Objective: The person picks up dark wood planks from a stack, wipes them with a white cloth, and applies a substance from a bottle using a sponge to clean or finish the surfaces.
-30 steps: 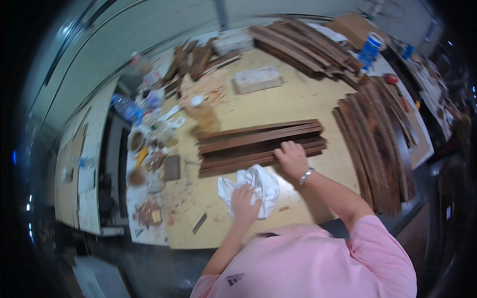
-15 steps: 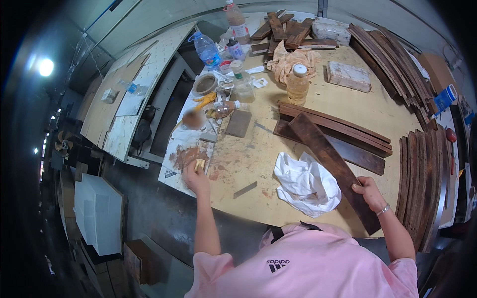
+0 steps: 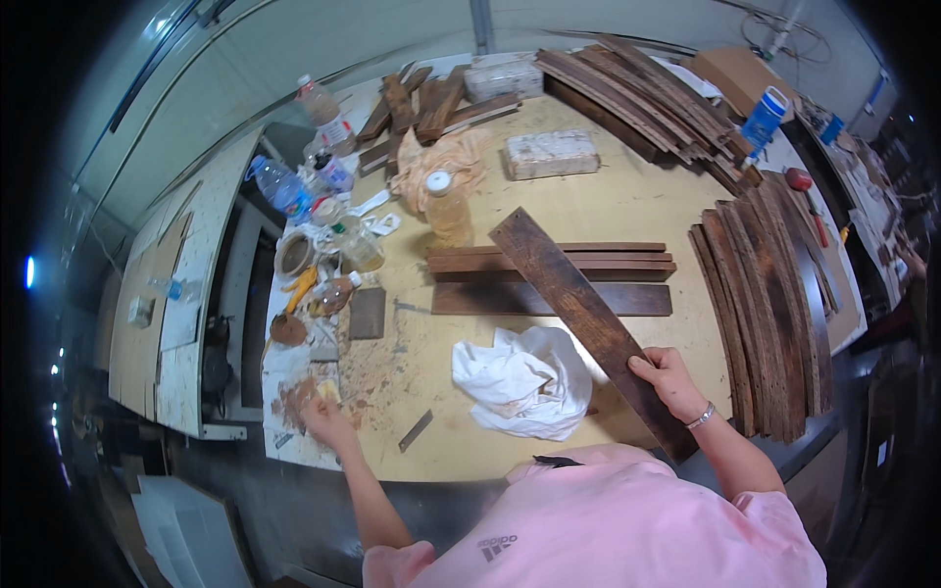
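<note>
My right hand [image 3: 670, 380] grips the near part of a long, dark brown wooden board [image 3: 580, 304], thumb on its upper face. The board slants away to the left, its far end over a row of similar boards [image 3: 551, 265] on the table. My left hand [image 3: 331, 423] is closed on a small pale yellow piece [image 3: 328, 392], partly hidden by the fingers. It rests at a patch of brown powdery smears [image 3: 294, 404] on white paper. Between my hands lies a crumpled white cloth [image 3: 524, 382], and left of it a thin grey strip [image 3: 416, 431].
Bottles, among them a jar of yellowish liquid [image 3: 450, 211], stand at the left and back. A flat dark block [image 3: 368, 314] and a brown bowl [image 3: 287, 329] lie nearby. Stacked boards [image 3: 769, 314] line the right side. A wrapped white block [image 3: 551, 155] sits further back.
The view has turned right, so the table appears further left. The held board's far end has shifted right and away over the board row. My left hand stays at the brown patch.
</note>
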Available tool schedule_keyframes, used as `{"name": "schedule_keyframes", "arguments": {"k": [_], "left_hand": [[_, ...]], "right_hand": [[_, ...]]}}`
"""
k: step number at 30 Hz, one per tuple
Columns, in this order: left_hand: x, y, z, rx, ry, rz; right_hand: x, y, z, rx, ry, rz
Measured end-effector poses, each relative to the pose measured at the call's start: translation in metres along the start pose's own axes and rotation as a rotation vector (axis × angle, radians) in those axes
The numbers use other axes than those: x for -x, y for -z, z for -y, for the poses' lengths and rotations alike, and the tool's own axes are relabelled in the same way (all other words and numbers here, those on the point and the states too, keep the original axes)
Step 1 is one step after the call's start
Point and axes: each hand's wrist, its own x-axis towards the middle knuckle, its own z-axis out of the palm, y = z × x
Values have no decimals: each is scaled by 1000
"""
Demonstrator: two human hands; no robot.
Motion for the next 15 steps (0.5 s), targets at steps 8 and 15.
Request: {"name": "schedule_keyframes", "arguments": {"k": [8, 15], "left_hand": [[82, -64, -274, 595, -476, 487], [84, -104, -327, 703, -469, 442]], "right_hand": [[26, 5, 3, -56, -53, 26], [52, 11, 13, -95, -29, -4]]}}
